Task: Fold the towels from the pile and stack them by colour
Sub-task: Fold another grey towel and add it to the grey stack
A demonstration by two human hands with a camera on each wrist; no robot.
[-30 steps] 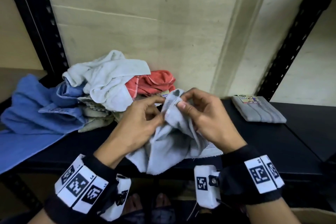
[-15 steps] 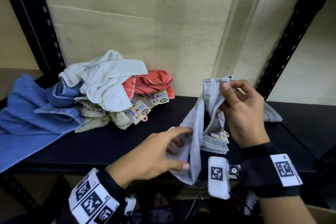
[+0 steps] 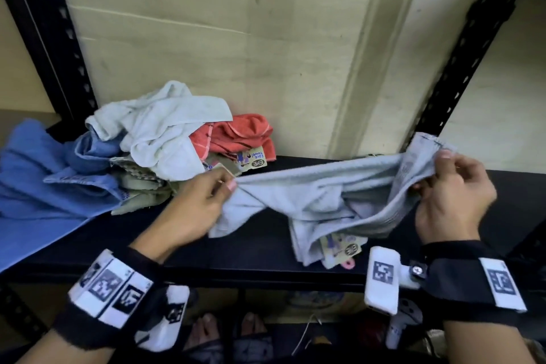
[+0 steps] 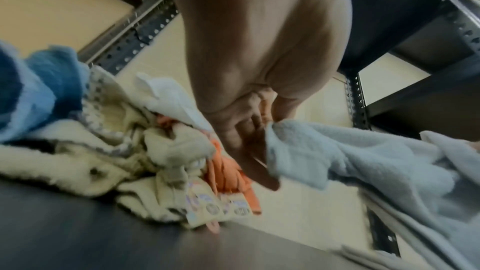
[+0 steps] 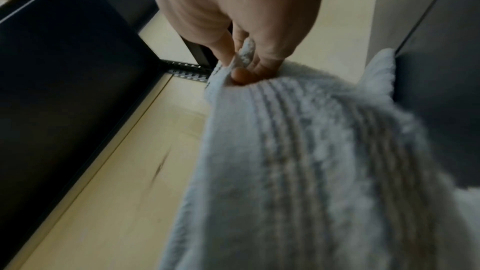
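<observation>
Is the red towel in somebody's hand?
No, the red towel lies in the pile; both hands hold the grey towel.

storeroom, black slotted-steel shelving (image 3: 461, 56), bare wall (image 3: 236, 23)

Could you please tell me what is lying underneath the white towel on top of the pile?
Under the white towel lie a red towel on its right, a blue towel on its left and a beige patterned towel below. Anything deeper in the pile is covered.

black shelf (image 3: 266, 248) | perforated black uprights (image 3: 461, 62) | beige wall (image 3: 236, 38) behind
</observation>
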